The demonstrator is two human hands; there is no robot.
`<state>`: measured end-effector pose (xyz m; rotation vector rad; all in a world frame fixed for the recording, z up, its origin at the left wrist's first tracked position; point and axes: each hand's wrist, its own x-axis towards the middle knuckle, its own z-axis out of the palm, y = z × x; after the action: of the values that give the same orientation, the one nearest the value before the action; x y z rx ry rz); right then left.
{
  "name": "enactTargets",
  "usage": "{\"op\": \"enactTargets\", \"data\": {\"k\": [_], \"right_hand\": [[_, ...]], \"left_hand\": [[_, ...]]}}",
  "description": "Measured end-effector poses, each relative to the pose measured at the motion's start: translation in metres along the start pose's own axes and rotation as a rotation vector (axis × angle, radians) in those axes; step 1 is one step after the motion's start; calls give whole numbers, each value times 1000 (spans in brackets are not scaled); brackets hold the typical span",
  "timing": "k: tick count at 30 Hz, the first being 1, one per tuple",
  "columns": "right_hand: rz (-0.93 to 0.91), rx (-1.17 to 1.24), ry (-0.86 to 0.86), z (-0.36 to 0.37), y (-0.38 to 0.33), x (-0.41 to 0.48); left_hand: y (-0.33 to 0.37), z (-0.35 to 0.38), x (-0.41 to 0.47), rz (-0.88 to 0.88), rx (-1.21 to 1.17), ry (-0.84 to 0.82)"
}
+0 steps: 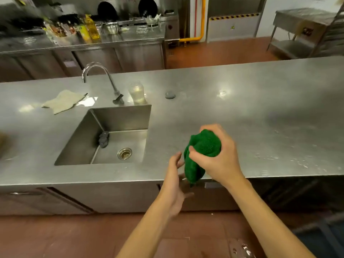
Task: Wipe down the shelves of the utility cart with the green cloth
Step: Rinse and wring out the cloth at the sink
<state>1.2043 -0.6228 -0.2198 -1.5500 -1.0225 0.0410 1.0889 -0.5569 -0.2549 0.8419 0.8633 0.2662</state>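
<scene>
Over the front edge of the steel counter (pixel 242 101), just right of the sink (pixel 121 120), the right hand (pixel 221 157) grips the green cloth (pixel 202 146) in a bunched wad, fingers curled round it, its tail hanging past the edge; the left hand (pixel 175 183) is spread beside that tail, holding nothing. This looks like the cloth-readying step, wiping not yet begun, and no utility cart shows for certain; the next move calls for carrying the cloth to the cart and flattening it against a shelf.

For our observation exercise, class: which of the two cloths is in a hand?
The green cloth, gripped bunched in the right hand; the beige cloth lies spread on the counter beside the faucet, untouched.
</scene>
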Motion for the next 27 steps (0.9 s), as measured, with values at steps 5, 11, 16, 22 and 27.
{"op": "enactTargets", "data": {"k": [5, 11, 16, 22, 27], "right_hand": [[-255, -17, -128, 80, -29, 20], [-271, 85, -344, 152, -42, 34], [-125, 88, -398, 193, -29, 56], [-237, -12, -320, 239, -11, 97], [-568, -435, -473, 268, 13, 130]], "left_hand": [[38, -67, -3, -276, -344, -321], [93, -111, 2, -64, -672, -188], [134, -143, 19, 49, -662, -46], [180, -169, 73, 180, -602, 82], [229, -186, 129, 229, -580, 250]]}}
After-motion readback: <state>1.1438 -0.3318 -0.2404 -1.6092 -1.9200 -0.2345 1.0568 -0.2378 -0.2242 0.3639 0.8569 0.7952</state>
